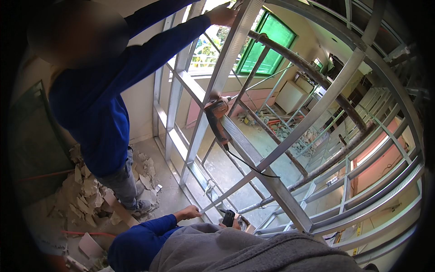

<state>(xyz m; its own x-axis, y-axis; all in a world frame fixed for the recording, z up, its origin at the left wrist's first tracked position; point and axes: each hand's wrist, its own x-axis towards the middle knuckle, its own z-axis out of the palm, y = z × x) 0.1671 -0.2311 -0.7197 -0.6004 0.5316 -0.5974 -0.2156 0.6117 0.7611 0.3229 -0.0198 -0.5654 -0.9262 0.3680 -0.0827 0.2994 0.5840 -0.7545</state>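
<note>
My left hand (188, 212), at the end of a blue sleeve, is closed on the lower end of a long metal stud (290, 140). This stud slants up to the right across the metal framing. Close by on the right, my right hand (236, 223) is wrapped round a black hand tool (228, 218); its exact kind is hard to make out. Ahead, an orange and black corded drill (217, 119) rests on a horizontal metal rail (242, 140), its black cord hanging down. My grey top hides part of my right arm.
A co-worker in blue (90, 118) stands at the left, with a raised hand (222, 16) at an upright stud (231, 45). Broken board rubble (86, 195) lies around their feet. Brown scaffold pipes (317, 75) cross behind the frame. Beyond is a green-covered window (272, 43).
</note>
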